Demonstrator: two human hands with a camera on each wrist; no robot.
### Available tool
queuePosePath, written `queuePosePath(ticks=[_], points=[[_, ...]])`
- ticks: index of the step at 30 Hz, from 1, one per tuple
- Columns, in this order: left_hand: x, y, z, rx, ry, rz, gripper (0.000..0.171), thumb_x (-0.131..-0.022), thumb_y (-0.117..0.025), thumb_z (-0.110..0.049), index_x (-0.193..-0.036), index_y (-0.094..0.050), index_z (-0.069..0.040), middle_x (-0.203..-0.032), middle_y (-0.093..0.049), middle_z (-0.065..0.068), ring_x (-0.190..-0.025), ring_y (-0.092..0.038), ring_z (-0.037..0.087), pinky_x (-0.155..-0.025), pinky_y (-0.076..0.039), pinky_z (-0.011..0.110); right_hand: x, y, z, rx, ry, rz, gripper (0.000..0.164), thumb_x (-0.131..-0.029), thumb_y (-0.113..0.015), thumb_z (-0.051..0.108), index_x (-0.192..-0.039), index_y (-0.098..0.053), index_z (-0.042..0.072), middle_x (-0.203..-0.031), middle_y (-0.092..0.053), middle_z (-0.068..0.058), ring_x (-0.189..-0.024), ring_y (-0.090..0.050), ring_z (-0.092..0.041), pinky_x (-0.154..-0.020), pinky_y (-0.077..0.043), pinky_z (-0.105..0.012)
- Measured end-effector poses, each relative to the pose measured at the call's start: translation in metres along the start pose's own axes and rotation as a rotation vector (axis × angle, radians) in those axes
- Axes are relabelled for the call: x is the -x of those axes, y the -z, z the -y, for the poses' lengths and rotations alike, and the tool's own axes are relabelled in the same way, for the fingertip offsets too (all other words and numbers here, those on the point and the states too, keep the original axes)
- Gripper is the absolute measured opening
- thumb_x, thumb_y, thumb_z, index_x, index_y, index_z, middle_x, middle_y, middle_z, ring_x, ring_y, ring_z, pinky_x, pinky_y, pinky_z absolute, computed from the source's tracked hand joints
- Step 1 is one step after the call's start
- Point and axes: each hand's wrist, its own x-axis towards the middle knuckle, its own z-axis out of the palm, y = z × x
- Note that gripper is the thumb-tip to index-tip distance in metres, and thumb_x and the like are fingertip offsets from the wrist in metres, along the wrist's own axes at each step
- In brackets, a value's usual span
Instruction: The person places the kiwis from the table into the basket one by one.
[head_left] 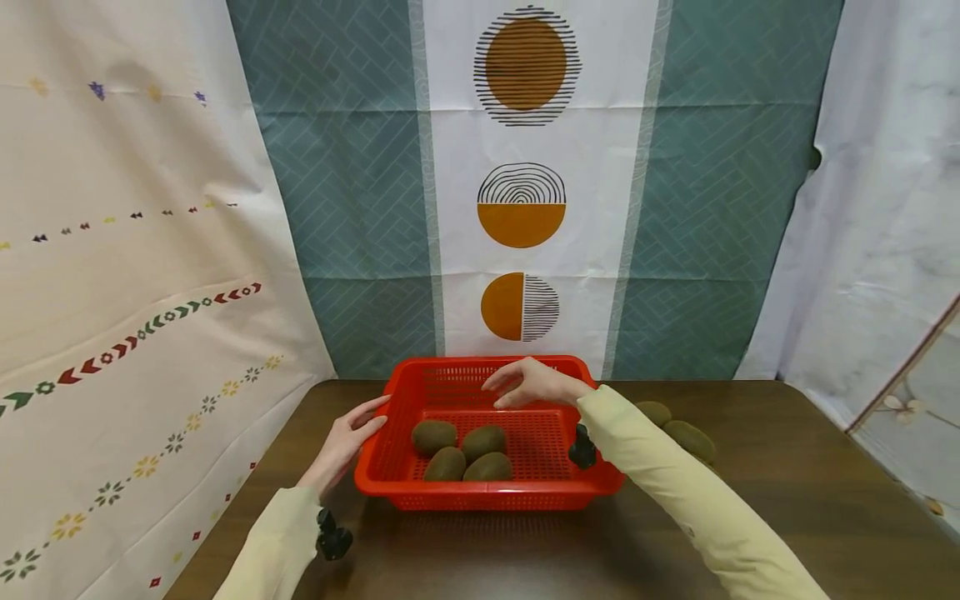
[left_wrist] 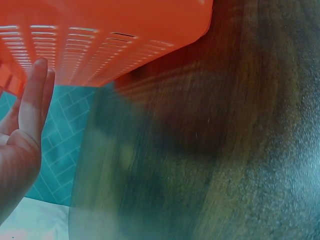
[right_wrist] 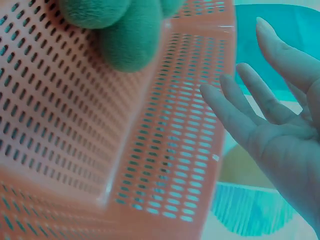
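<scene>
A red perforated plastic basket (head_left: pixel 491 500) stands on the table with several brown kiwis (head_left: pixel 483 442) grouped in its left front part. My left hand (head_left: pixel 347 440) is at the basket's left side, its fingertips right at the rim. In the left wrist view, extended fingers (left_wrist: pixel 34 102) lie along the slotted outer wall. Over the back of the basket hovers my right hand (head_left: pixel 536 383), holding nothing. The right wrist view has its fingers (right_wrist: pixel 235 115) loosely spread near the rim, apart from the kiwis (right_wrist: pixel 130 45).
More kiwis (head_left: pixel 688 439) lie on the brown wooden table (head_left: pixel 787 492) to the right of the basket, partly hidden behind my right sleeve. A patterned curtain (head_left: pixel 525 250) hangs just behind the table, and a white printed cloth (head_left: pixel 150 333) borders its left side.
</scene>
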Motion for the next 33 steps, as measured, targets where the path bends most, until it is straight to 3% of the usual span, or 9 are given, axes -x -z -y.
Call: queuePosePath(ticks=[7, 14, 20, 27, 33], points=[[0.000, 0.004, -0.002, -0.026, 0.000, -0.005, 0.048, -0.089, -0.059, -0.021, -0.133, -0.045, -0.009, -0.119, -0.051, 0.021, -0.095, -0.058, 0.031, -0.076, -0.049, 0.041, 0.017, 0.015, 0.008, -0.161, 0.026, -0.044, 0.038, -0.082, -0.066, 0.002, -0.117, -0.056, -0.004, -0.115, -0.056, -0.014, -0.108, -0.048, -0.039, -0.080, -0.047, -0.039], [0.001, 0.002, 0.000, -0.011, 0.004, 0.001, 0.049, -0.089, -0.059, -0.020, -0.133, -0.044, -0.008, -0.121, -0.050, 0.021, -0.095, -0.058, 0.031, -0.075, -0.049, 0.042, 0.045, 0.036, 0.008, -0.222, 0.027, -0.097, 0.040, -0.083, -0.064, 0.002, -0.120, -0.053, -0.007, -0.117, -0.054, -0.018, -0.102, -0.055, -0.031, -0.081, -0.046, -0.046], [0.000, 0.002, 0.000, 0.005, 0.009, -0.006, 0.048, -0.089, -0.059, -0.020, -0.133, -0.045, -0.008, -0.122, -0.049, 0.021, -0.096, -0.058, 0.032, -0.076, -0.049, 0.042, 0.075, 0.062, -0.002, -0.289, 0.037, -0.161, 0.041, -0.084, -0.061, 0.000, -0.123, -0.049, -0.008, -0.119, -0.051, -0.021, -0.101, -0.055, -0.032, -0.082, -0.041, -0.053], [0.000, 0.000, 0.001, -0.001, 0.008, 0.003, 0.049, -0.089, -0.059, -0.020, -0.134, -0.044, -0.008, -0.123, -0.049, 0.022, -0.096, -0.057, 0.033, -0.076, -0.049, 0.042, 0.116, 0.090, -0.021, -0.286, 0.014, -0.252, 0.044, -0.085, -0.061, 0.001, -0.125, -0.046, -0.007, -0.122, -0.048, -0.024, -0.107, -0.050, -0.035, -0.080, -0.044, -0.050], [0.000, 0.000, 0.001, -0.001, 0.006, 0.004, 0.049, -0.089, -0.059, -0.022, -0.134, -0.044, -0.009, -0.122, -0.049, 0.022, -0.097, -0.057, 0.033, -0.076, -0.049, 0.042, 0.155, 0.106, -0.040, -0.256, -0.060, -0.319, 0.047, -0.084, -0.063, 0.004, -0.126, -0.044, -0.010, -0.125, -0.041, -0.031, -0.103, -0.054, -0.025, -0.081, -0.043, -0.050]])
